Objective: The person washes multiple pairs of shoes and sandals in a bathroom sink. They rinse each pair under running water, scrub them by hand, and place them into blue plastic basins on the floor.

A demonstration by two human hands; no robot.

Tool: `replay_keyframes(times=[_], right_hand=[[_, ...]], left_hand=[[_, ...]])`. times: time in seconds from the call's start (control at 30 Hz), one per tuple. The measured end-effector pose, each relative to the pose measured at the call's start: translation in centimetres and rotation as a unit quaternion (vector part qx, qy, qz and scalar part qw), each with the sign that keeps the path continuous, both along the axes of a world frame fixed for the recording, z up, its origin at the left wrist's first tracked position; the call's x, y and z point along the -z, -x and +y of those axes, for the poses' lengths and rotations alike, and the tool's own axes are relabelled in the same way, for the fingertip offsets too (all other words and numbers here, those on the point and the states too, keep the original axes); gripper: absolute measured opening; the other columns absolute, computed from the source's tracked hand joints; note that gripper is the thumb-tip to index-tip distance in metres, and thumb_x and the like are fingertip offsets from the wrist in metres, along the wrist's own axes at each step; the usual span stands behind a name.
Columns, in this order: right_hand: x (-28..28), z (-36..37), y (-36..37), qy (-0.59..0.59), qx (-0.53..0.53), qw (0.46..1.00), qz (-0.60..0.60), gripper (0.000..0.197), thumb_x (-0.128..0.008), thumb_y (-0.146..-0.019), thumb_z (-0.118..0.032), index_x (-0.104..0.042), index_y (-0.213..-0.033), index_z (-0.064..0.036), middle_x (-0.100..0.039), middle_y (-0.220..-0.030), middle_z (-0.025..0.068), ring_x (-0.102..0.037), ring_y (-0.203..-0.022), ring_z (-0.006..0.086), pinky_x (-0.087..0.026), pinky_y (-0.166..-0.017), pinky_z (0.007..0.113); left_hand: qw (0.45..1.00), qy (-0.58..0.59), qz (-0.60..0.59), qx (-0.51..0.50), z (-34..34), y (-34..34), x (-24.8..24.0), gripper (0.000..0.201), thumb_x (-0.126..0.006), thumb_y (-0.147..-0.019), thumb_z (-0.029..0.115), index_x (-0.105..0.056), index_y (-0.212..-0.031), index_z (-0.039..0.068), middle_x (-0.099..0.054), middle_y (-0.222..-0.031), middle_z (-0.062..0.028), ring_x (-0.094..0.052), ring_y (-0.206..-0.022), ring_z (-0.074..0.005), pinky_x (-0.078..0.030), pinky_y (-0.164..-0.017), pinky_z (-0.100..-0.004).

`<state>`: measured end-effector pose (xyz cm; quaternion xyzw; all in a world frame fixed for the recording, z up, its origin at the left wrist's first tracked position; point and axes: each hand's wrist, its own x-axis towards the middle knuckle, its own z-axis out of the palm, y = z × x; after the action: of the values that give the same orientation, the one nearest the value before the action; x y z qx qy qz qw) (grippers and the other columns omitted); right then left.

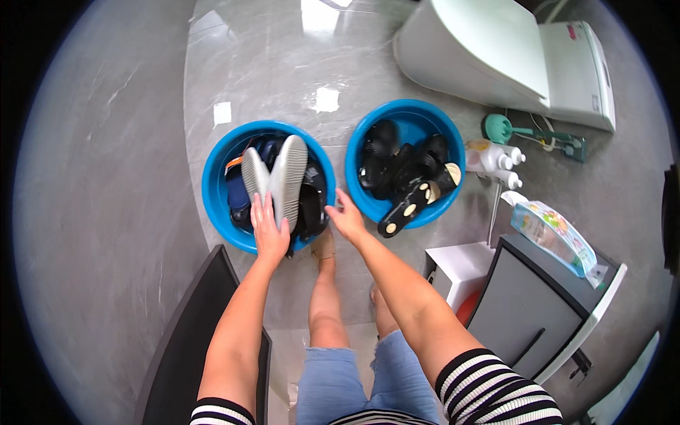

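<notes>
In the head view, the left hand (269, 230) lies on the lower ends of a pair of pale grey shoes (289, 177), its fingers stretched out and the thumb apart from them; whether it actually grips the pair, I cannot tell. The shoes stand out above the rest in the left blue tub (208, 188), leaning side by side with their ribbed soles showing — dark footwear (312, 202) is packed around them.

The right hand (347, 218) is at the right side of that same tub, thumb and fingers parted, with nothing in its grasp (whether the thumb touches the rim is unclear).

Just beside, the right blue tub (419, 120) holds black shoes (382, 142) and a black sole with pale round spots (409, 210), which juts over the near rim. Farther right are white bottles (489, 156), a green brush (499, 128) and a white toilet (489, 49) — all on the grey floor (262, 85).
</notes>
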<state>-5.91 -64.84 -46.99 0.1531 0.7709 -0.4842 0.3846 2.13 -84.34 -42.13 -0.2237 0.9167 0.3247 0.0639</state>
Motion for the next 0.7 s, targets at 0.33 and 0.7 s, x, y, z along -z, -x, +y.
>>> replay_keyframes(times=[0.33, 0.7], right_hand=[[3.9, 22.4, 2.6, -0.210, 0.220, 0.952, -0.027, 0.081, -0.074, -0.081, -0.031, -0.036, -0.145, -0.0003, -0.041, -0.146, 0.0240, -0.040, -0.135, 0.0355, -0.033, -0.112, 0.038], [13.2, 31.0, 6.4, -0.025, 0.423, 0.898, -0.122, 0.076, -0.069, -0.089, -0.026, -0.029, -0.146, 0.0041, -0.044, -0.144, 0.0208, -0.045, -0.130, 0.0271, -0.037, -0.106, 0.034]], left_hand=[[0.969, -0.169, -0.100, 0.153, 18.5, 8.0, 5.6, 0.070, -0.072, -0.081, 0.019, -0.041, -0.142, 0.004, -0.040, -0.146, -0.0242, -0.038, -0.134, -0.0397, -0.033, -0.111, -0.0433], [0.915, -0.007, -0.295, 0.276, 34.5, 11.5, 9.3, 0.138, -0.092, -0.055, 0.030, 0.002, -0.155, 0.021, -0.004, -0.160, -0.0169, -0.040, -0.131, -0.0389, -0.049, -0.096, -0.0473]])
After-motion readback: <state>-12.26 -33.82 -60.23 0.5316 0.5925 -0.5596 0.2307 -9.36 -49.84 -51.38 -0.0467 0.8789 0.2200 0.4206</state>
